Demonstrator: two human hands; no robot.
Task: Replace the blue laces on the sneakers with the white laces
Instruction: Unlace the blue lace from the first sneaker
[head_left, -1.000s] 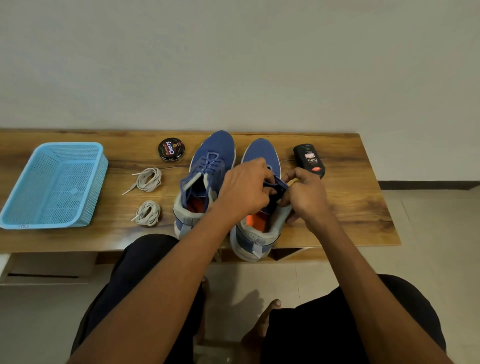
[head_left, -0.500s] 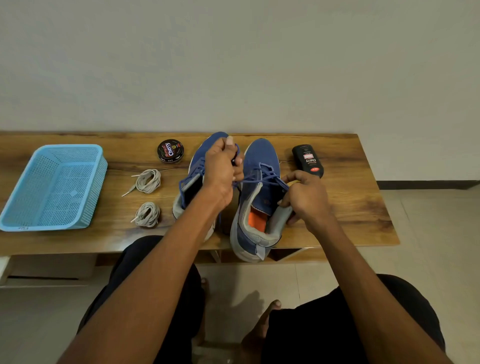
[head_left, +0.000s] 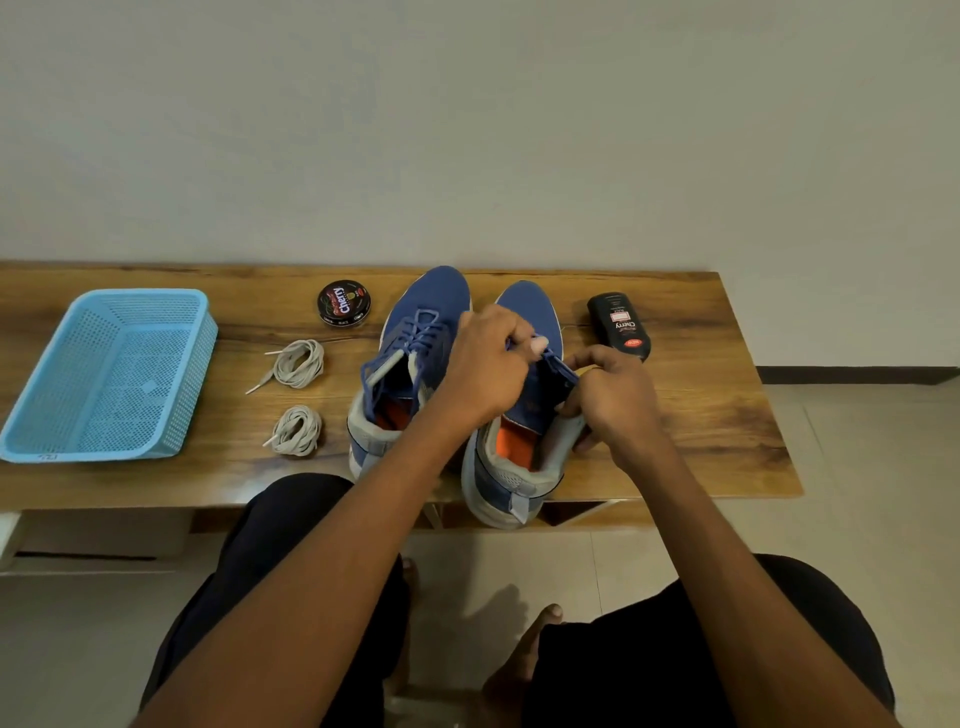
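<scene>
Two blue sneakers stand side by side on the wooden table (head_left: 701, 415), heels toward me. The left sneaker (head_left: 415, 332) has its blue lace threaded. Over the right sneaker (head_left: 519, 452), my left hand (head_left: 488, 364) pinches its blue lace (head_left: 558, 364) near the tongue. My right hand (head_left: 613, 395) grips the right sneaker's right side at the collar. Left of the shoes lie two coiled white laces, one farther (head_left: 297, 362) and one nearer (head_left: 297, 430).
A light blue plastic basket (head_left: 31, 431) sits at the table's left end. A round black polish tin (head_left: 343, 303) lies behind the laces, and a black polish bottle (head_left: 621, 325) lies right of the shoes. My knees are below the table's near edge.
My left hand, which had pulled the blue lace up and to the left half a second ago, has come back down to the right sneaker's tongue. My right hand stays on the shoe.
</scene>
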